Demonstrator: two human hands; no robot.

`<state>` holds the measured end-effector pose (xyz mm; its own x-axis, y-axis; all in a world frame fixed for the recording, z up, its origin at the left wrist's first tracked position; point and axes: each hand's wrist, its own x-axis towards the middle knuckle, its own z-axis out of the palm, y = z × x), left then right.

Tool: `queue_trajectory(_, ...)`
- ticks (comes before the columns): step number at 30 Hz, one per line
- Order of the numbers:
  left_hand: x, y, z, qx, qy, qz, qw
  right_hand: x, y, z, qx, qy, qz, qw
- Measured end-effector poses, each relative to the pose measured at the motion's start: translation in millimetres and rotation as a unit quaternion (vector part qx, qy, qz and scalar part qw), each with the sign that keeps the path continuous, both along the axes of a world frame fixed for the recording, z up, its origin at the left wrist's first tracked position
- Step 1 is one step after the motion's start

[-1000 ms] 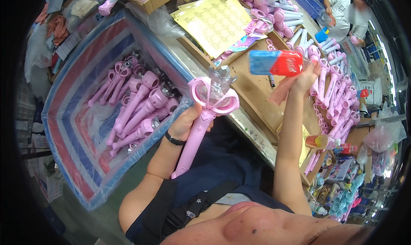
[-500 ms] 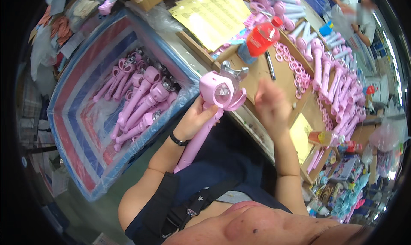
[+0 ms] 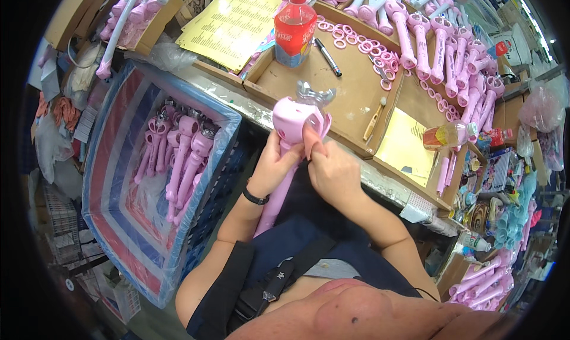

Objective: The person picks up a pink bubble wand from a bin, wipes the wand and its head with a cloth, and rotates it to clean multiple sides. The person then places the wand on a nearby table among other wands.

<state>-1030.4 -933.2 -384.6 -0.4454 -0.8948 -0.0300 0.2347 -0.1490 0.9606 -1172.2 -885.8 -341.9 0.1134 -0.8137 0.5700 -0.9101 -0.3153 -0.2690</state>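
A pink toy wand (image 3: 289,119) with a round hollow head and a silver crown-shaped piece (image 3: 316,95) on top is held upright, slightly tilted, in front of me. My left hand (image 3: 270,172) wraps round its neck just under the head, the handle running down along my wrist. At the right side of the head is my right hand (image 3: 336,171), its fingers curled and pressed against the edge of the opening. Whether a small part sits between those fingers is hidden.
On the left a striped, plastic-lined bin (image 3: 113,233) holds several pink wands. Cardboard trays (image 3: 332,105) on the bench carry a red-labelled bottle (image 3: 295,31), a black marker (image 3: 328,57), a brush (image 3: 375,119), pink rings (image 3: 380,58), yellow sheets (image 3: 231,25) and more wands (image 3: 442,49).
My right hand has come in from over the tray to the wand's head and closed against it. My left hand keeps its hold. The view has shifted, showing more of the bench.
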Motion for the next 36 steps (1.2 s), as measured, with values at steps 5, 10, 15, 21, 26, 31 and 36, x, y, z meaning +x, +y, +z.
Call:
queue_trajectory(5, -7.6, 6.4, 0.9, 0.041, -0.004, 0.006, 0.999, -6.1, 6.2, -3.1, 0.044, -0.035, -0.049, 0.997)
queue_trajectory(10, -12.0, 8.9, 4.5, 0.031, -0.009, 0.013, 0.999, -1.0, 17.1, -6.7, 0.059, -0.057, -0.058, 0.995)
queue_trajectory(15, -14.0, 13.0, 10.2, -0.004, -0.019, 0.029, 0.999, 4.3, 26.3, -6.7, 0.068, -0.104, -0.074, 0.989)
queue_trajectory(21, -11.7, 17.6, 17.2, -0.013, -0.008, 0.025, 1.0, 9.1, 32.3, -3.6, 0.043, -0.105, -0.062, 0.992)
queue_trajectory(26, -11.1, 20.2, 18.4, -0.03, -0.005, 0.031, 0.999, 8.7, 31.1, -5.4, 0.056, -0.08, -0.083, 0.992)
queue_trajectory(31, -8.5, 17.3, 16.7, -0.015, -0.003, 0.022, 1.0, 8.4, 32.4, -3.8, 0.029, -0.092, -0.05, 0.994)
queue_trajectory(36, -3.7, 18.7, 15.7, 0.041, 0.038, -0.036, 0.998, -12.2, 24.6, 5.4, -0.012, -0.235, -0.038, 0.971)
